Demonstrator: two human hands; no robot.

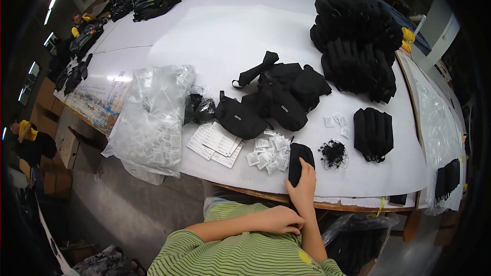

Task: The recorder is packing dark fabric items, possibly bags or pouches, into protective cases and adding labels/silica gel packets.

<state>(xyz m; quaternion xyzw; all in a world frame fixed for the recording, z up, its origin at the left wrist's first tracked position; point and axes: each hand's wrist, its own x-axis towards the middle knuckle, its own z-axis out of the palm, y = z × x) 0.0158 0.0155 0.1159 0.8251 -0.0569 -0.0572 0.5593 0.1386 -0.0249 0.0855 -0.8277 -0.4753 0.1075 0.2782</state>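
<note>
My right hand (303,183) is on a narrow black fabric pouch (300,156) at the table's front edge, thumb on one side and fingers on the other. My left hand (282,220) lies across in front of my body, its curled fingers against my right wrist; I see nothing held in it. Left of the pouch is a loose pile of small white packets (269,153). Beside that pile lie white printed sheets (217,142). Several black pouches (284,99) are heaped just beyond. A tangle of small black cords (333,154) sits to the right.
A large clear plastic bag (151,117) of white packets stands at the left edge. Farther right are a few loose packets (336,120), a row of black pouches (374,134) and a tall black stack (358,46). Other people work around the white table (230,25).
</note>
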